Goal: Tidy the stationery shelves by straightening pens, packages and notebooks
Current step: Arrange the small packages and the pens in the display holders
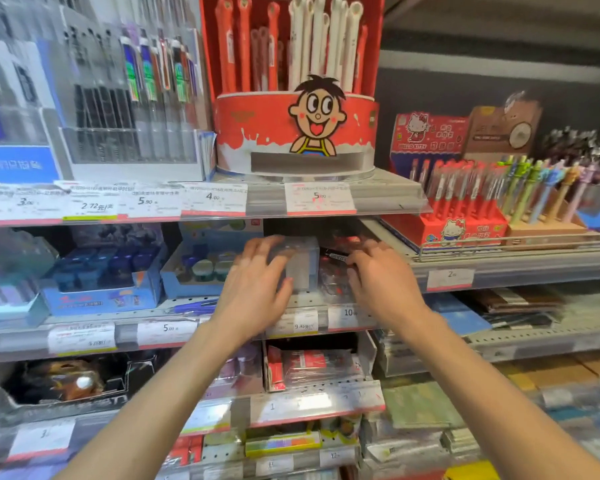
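Both my hands reach into the second shelf from the top, in the middle of the head view. My left hand (257,282) is wrapped over the left side and top of a small clear plastic box (303,266) that stands upright near the shelf's front. My right hand (378,275) lies just right of the box, fingers curled on clear-wrapped packages with red print (333,285). A black pen (335,255) lies across those packages near my fingertips. Whether the right hand grips a package or only presses on it is unclear.
Above stands a red round display of red and white pens (295,129). Blue boxes of ink bottles (104,271) fill the shelf to the left, a loose blue pen (194,308) lies at its edge. A red pen stand (461,209) sits on the right; notebooks (520,306) lie lower.
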`<action>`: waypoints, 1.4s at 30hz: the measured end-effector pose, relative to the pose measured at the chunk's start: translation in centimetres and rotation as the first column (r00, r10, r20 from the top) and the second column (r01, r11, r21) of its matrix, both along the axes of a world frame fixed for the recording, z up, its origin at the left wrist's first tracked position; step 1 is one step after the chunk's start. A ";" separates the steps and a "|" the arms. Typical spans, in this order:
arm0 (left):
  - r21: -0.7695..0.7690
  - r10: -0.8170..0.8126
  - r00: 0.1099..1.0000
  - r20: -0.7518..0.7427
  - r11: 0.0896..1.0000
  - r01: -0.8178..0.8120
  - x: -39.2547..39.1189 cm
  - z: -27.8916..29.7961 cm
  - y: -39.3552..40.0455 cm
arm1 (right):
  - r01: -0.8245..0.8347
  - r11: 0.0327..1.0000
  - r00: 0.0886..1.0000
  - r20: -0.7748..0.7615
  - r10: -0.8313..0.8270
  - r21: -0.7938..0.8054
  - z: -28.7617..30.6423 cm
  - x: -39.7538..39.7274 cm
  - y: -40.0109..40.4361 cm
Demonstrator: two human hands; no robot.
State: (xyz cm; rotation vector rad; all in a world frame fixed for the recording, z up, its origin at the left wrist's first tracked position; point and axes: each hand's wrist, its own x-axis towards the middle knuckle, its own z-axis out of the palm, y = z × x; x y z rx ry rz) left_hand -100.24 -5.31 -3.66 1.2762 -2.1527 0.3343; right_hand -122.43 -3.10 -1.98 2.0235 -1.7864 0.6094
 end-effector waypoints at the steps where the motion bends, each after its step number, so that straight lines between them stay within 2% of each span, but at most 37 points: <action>1: 0.018 0.011 1.000 0.011 1.000 -0.011 -0.1 0.0 -0.3 | 0.026 0.999 0.999 -0.028 -0.025 0.026 0.1 0.2 -0.3; 5: 0.033 0.023 1.000 0.011 0.999 -0.023 -0.1 -0.5 -0.6 | 0.102 0.988 0.993 -0.076 -0.093 0.119 0.6 0.7 -0.8; 12: 0.025 -0.005 1.000 -0.028 1.000 0.006 0.1 -0.9 -0.5 | 0.095 0.991 0.995 -0.034 -0.093 0.095 0.9 0.2 -0.9; 20: -0.021 -0.059 0.996 -0.074 0.998 0.057 0.7 -0.7 -0.2 | 0.009 0.999 0.979 0.206 -0.001 -0.040 0.3 -0.6 0.5; 23: -0.070 -0.085 0.982 -0.170 0.995 0.074 0.8 -1.4 1.2 | -0.046 0.998 0.941 0.332 0.059 -0.049 -0.3 -1.3 2.2; 25: -0.044 -0.107 0.958 -0.265 0.994 0.099 0.6 -1.9 2.7 | -0.108 0.993 0.905 0.410 0.115 -0.039 -0.9 -1.7 3.6; 28: 0.143 -0.095 0.877 -0.470 0.973 0.182 -0.4 -2.8 5.5 | -0.198 0.980 0.840 0.517 0.167 0.005 -1.8 -2.1 6.2; 31: 0.322 -0.009 0.755 -0.656 0.901 0.290 -2.0 -4.9 7.3 | -0.296 0.948 0.792 0.585 0.175 0.118 -3.3 -2.9 8.8; 33: 0.383 0.042 0.665 -0.746 0.844 0.376 -2.9 -6.8 7.7 | -0.351 0.912 0.779 0.607 0.159 0.212 -4.7 -3.4 10.1; 38: 0.439 0.220 0.414 -0.883 0.700 0.563 -4.6 -9.9 9.3 | -0.391 0.866 0.761 0.639 0.115 0.310 -9.0 -3.9 11.6; 39: 0.454 0.269 0.379 -0.885 0.676 0.580 -4.7 -10.4 9.4 | -0.393 0.861 0.753 0.650 0.101 0.322 -9.7 -3.9 11.8; 42: 0.516 0.379 0.350 -0.857 0.625 0.586 -4.5 -12.2 9.3 | -0.404 0.839 0.729 0.682 0.056 0.363 -11.7 -3.7 11.8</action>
